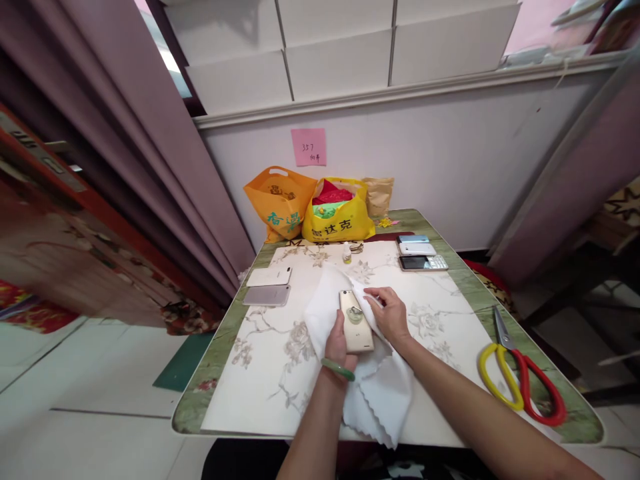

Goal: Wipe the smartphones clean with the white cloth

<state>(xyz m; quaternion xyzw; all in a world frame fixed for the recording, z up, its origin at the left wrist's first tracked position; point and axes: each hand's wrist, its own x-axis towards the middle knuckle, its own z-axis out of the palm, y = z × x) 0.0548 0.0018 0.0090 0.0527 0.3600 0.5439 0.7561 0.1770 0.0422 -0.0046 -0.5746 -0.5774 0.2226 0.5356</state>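
Observation:
My left hand [341, 343] is closed around a gold smartphone [359, 337], with its back facing up. A round ring holder [355, 313] sits on the phone's back. Under and around the phone spreads a white cloth [380, 393] with a zigzag edge, draped toward the table's near side. At the phone's right side, my right hand [391, 312] pinches a fold of that cloth between thumb and fingers. A green bangle [338, 369] circles my left wrist.
Two phones [268, 285] lie at left and several more [423, 263] at right. Scissors [520, 377] with yellow and red handles rest near the right edge. A small bottle [347, 253] stands ahead. Orange [280, 200] and yellow [340, 217] bags stand against the wall.

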